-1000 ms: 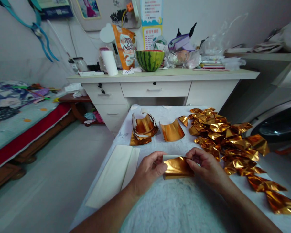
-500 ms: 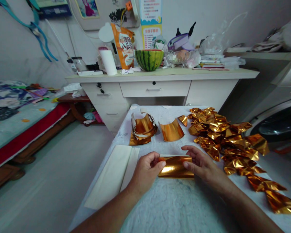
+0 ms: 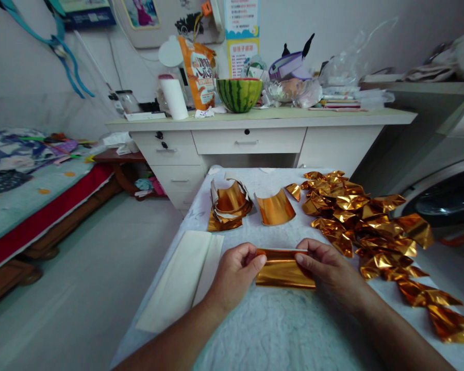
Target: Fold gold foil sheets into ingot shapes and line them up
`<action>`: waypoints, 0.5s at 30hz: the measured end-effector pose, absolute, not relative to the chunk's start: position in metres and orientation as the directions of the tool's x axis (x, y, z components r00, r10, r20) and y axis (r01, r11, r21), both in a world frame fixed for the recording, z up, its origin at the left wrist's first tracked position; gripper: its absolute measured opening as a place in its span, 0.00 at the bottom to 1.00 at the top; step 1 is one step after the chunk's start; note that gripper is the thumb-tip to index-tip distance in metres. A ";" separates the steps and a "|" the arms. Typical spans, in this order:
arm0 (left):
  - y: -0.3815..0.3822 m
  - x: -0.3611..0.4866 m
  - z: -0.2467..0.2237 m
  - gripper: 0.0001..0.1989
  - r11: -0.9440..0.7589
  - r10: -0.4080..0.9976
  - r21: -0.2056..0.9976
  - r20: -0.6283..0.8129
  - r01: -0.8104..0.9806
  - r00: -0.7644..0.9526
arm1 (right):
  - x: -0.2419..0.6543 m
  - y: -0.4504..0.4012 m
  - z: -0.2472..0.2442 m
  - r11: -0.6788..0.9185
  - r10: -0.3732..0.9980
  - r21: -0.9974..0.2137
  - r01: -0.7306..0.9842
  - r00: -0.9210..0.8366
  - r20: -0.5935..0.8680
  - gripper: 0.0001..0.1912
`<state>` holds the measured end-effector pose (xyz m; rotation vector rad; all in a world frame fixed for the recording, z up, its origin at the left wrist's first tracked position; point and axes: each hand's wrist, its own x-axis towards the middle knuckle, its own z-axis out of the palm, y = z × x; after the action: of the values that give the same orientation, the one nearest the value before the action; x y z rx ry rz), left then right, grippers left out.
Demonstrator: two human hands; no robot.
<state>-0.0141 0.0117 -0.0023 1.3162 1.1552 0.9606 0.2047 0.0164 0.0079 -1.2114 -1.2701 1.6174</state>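
Note:
A sheet of shiny gold foil paper (image 3: pixel 284 273) is stretched between my two hands, curled over along its far edge. My left hand (image 3: pixel 237 270) pinches its left end between thumb and fingers. At the right end, my right hand (image 3: pixel 322 265) grips the same edge with the thumb on top. Just beyond lies a single curved gold sheet (image 3: pixel 275 208). Left of that is a stack of curled gold sheets (image 3: pixel 232 201). Folded white paper (image 3: pixel 178 278) rests by my left forearm. Many twisted gold foil pieces (image 3: pixel 348 206) are heaped on the right.
The cloth-covered table (image 3: pixel 263 330) stands against a white desk (image 3: pixel 251 139). On the desk are half a watermelon (image 3: pixel 238 95), an orange snack bag (image 3: pixel 199 74) and a white roll (image 3: pixel 175 98). A bed (image 3: pixel 42 190) is at left, a washing machine (image 3: pixel 444 180) at right.
My right hand has closed its fingers onto the sheet's far right edge; before, its fingers were raised. The sheet's near side now hangs slightly lower and more opened out.

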 end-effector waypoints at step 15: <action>0.012 -0.016 -0.003 0.13 0.022 0.990 0.998 -0.032 0.066 0.141 | 0.209 0.017 0.005 -0.226 0.929 -0.974 0.030 -0.293 -0.225 0.21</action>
<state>-0.0157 0.0125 -0.0031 1.2999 1.1622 1.0528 0.2089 0.0166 0.0045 -1.2193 -1.3069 1.6086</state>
